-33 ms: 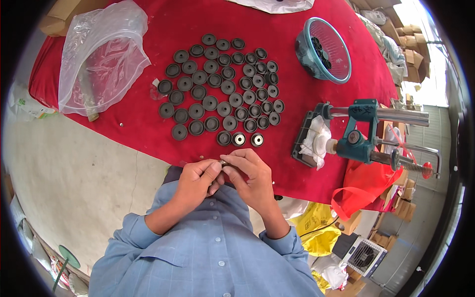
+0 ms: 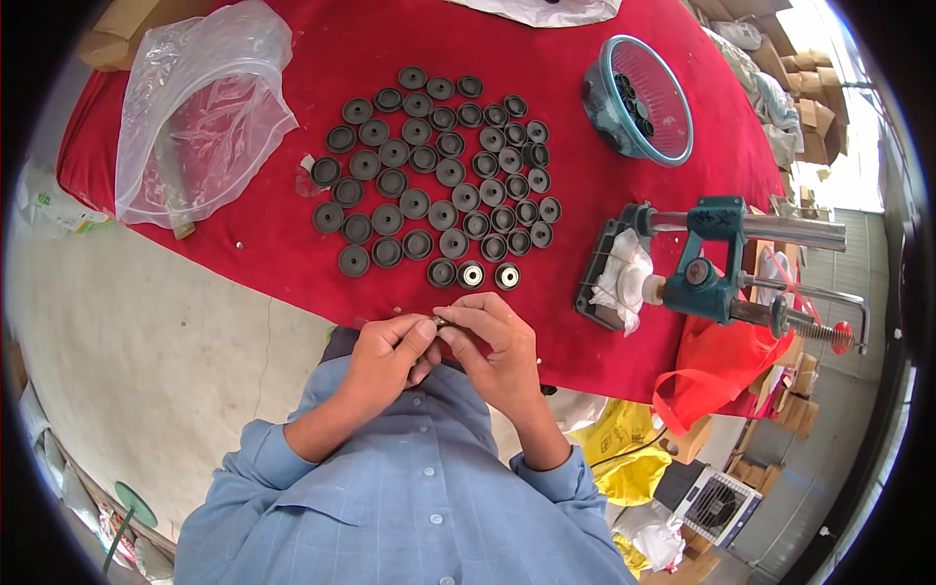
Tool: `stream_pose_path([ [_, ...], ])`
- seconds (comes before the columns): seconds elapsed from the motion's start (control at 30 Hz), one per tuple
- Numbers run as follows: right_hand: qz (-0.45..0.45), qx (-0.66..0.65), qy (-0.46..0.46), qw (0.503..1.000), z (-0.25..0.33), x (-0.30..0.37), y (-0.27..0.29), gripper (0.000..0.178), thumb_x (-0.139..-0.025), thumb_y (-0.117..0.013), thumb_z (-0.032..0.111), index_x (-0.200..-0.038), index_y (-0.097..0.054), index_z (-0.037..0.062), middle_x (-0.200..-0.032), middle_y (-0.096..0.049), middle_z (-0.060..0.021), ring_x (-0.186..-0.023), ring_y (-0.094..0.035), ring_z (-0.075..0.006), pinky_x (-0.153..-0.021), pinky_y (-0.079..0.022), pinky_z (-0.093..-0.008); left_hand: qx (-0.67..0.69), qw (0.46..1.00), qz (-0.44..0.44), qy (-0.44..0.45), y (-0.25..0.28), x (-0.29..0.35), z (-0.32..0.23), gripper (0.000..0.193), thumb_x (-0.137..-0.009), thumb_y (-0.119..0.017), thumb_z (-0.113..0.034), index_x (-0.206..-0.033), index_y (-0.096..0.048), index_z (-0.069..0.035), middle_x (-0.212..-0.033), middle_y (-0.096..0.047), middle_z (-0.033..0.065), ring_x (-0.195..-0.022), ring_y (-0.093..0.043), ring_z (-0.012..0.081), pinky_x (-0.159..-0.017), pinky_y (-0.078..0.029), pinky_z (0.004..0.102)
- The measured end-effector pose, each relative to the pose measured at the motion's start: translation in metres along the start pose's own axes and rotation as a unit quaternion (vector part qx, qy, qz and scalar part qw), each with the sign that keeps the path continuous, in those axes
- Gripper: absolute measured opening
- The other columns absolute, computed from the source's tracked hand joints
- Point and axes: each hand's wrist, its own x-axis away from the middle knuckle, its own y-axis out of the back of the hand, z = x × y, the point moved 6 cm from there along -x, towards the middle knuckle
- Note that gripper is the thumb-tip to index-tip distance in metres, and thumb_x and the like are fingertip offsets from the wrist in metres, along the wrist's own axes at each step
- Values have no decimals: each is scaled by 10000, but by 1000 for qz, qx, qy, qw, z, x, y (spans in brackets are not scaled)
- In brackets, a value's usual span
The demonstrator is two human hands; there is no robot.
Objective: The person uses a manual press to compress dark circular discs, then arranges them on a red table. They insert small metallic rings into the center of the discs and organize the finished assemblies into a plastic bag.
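Observation:
My left hand (image 2: 388, 353) and my right hand (image 2: 499, 353) meet in front of my shirt, at the table's near edge. Between their fingertips they pinch a small shiny metal piece (image 2: 441, 323), mostly covered by the fingers, so its exact kind is unclear. Just beyond the hands lie many round black discs (image 2: 414, 203) with raised rims and small centres, spread flat on the red cloth (image 2: 292, 263). Two of the nearest discs carry a silver metal ring in the middle: one ringed disc (image 2: 470, 275) and, to its right, another ringed disc (image 2: 507, 276).
A teal hand press (image 2: 717, 258) stands at the right, a white cloth (image 2: 624, 278) on its base. Behind it is a blue plastic basket (image 2: 673, 107) holding black parts. A clear plastic bag (image 2: 210, 107) lies far left. A red bag (image 2: 721, 366) hangs at the right edge.

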Motion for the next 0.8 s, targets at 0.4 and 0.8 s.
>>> stream_pose_path([
  [0.4, -159, 269, 218, 925, -7, -53, -5, 263, -832, -776, -1, -1093, -751, 16, -1102, -711, -68, -928, -688, -265, -813, -546, -404, 276, 956, -17, 100, 12, 8, -19, 430, -1101, -514, -122, -1477, -528, 86, -1304, -694, 235, -1112, -718, 258, -912, -614, 367],
  [0.8, -123, 358, 189, 906, -15, -29, -18, 397, -851, -683, -10, -1244, -741, -9, -1252, -687, -81, -1101, -653, -285, -945, -518, -428, 308, 946, -16, 104, 15, 10, -19, 419, -1110, -478, -109, -1471, -526, 97, -1322, -683, 264, -1182, -714, 303, -1006, -611, 422],
])
